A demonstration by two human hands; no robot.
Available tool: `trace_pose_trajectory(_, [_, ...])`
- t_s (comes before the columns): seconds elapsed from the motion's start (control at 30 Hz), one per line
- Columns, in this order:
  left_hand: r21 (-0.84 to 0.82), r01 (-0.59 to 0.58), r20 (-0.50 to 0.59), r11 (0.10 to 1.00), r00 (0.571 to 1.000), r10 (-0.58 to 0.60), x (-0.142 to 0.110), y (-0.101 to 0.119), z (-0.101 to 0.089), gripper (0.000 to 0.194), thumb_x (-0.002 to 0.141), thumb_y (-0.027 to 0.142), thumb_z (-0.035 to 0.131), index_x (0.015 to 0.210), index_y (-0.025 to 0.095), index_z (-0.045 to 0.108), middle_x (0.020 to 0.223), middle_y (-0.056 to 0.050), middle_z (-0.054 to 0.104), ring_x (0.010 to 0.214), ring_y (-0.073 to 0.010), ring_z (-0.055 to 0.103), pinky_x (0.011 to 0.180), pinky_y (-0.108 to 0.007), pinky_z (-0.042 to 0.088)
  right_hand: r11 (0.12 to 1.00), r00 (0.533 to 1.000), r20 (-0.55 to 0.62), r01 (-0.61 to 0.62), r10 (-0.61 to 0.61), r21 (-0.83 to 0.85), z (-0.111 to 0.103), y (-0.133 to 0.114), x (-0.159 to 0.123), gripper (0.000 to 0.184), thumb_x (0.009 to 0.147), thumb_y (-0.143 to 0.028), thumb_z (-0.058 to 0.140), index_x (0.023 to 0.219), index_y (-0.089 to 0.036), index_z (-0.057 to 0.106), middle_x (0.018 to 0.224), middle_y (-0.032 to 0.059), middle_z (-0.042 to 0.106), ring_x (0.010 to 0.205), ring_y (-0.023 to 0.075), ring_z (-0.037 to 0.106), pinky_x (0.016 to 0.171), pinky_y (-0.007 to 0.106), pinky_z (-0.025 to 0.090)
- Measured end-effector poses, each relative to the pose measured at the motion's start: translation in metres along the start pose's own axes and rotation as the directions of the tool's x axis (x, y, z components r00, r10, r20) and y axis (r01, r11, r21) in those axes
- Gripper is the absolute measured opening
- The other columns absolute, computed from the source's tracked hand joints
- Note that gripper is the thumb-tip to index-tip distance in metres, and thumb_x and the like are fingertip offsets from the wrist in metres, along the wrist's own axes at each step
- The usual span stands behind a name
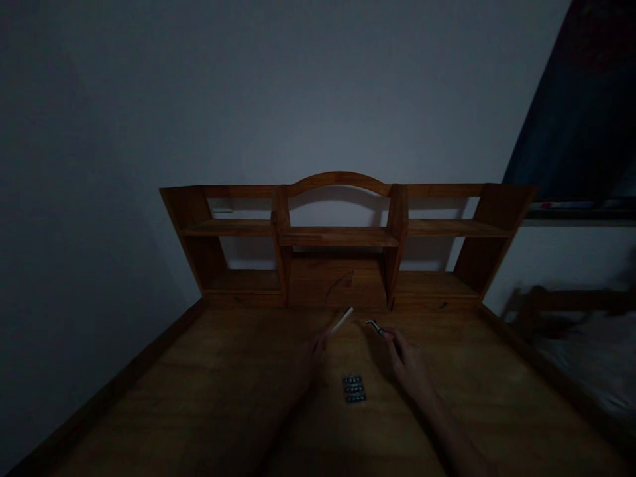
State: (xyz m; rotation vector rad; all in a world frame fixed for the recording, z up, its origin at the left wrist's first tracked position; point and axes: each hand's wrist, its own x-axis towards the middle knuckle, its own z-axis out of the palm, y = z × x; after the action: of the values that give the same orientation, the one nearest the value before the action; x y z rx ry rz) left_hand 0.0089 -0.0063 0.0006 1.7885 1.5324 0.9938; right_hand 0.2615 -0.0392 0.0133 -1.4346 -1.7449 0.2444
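Note:
In dim light, my left hand point(318, 344) is closed around the lower end of a thin white stick point(342, 320), which slants up and to the right above the wooden desk point(199, 397). My right hand point(403, 354) pinches a small dark tool with a shiny metal end point(375, 326); its tip points up and left toward the stick, with a gap between them. What kind of tool it is I cannot make out. Between my forearms lies a small set of dark pieces in three rows with pale marks point(354, 389), touched by neither hand.
A wooden shelf unit point(339, 236) with several compartments stands along the desk's back edge, against a pale wall point(318, 99). Raised edges point(124, 371) border the desk's sides. To the right are a dark window or curtain point(581, 112) and a wooden frame point(571, 301).

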Motion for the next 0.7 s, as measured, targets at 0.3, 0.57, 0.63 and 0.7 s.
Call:
trace_pose_trajectory(0.3, [-0.044,-0.075,0.032,0.996,0.997,0.076,-0.001,0.001,-0.002,0.051,0.091,0.052,0.032,0.091,0.02,0.071,0.087,-0.003,0.073,0.078,-0.0215,0.065,0.073,-0.031,0.047,0.991,0.995,-0.057,-0.079,0.086,0.109,0.0,0.01,0.003,0.038,0.097,-0.044,0.03,0.109,-0.021,0.058,0.101,0.0091,0.069,0.088,0.025,0.066,0.078,0.033,0.048])
trace_pose_trajectory(0.57, [0.119,-0.186,0.195,0.975,0.968,0.16,0.006,-0.018,0.004,0.042,0.088,0.047,0.041,0.088,0.019,0.073,0.085,-0.006,0.073,0.076,-0.0211,0.064,0.071,-0.03,0.046,0.981,0.981,-0.11,-0.145,0.159,0.132,0.002,0.021,0.008,0.042,0.096,-0.047,0.03,0.107,-0.019,0.059,0.098,0.011,0.069,0.089,0.0261,0.065,0.081,0.035,0.047])
trace_pose_trajectory(0.63, [0.115,-0.215,0.21,0.97,0.959,0.188,0.006,-0.019,0.003,0.041,0.088,0.047,0.043,0.088,0.02,0.073,0.088,-0.006,0.073,0.079,-0.0211,0.064,0.073,-0.031,0.046,0.985,0.982,-0.114,-0.137,0.149,0.107,0.004,0.023,0.008,0.042,0.095,-0.048,0.031,0.106,-0.019,0.06,0.098,0.0111,0.069,0.089,0.0259,0.065,0.081,0.035,0.048])
trace_pose_trajectory(0.7, [0.104,-0.262,0.232,0.959,0.944,0.233,0.005,-0.017,0.002,0.04,0.087,0.049,0.046,0.087,0.021,0.074,0.09,-0.006,0.072,0.081,-0.0207,0.063,0.075,-0.03,0.047,0.99,0.983,-0.126,-0.124,0.132,0.071,0.004,0.025,0.008,0.042,0.094,-0.047,0.032,0.105,-0.018,0.06,0.098,0.011,0.069,0.089,0.0252,0.066,0.079,0.034,0.048])
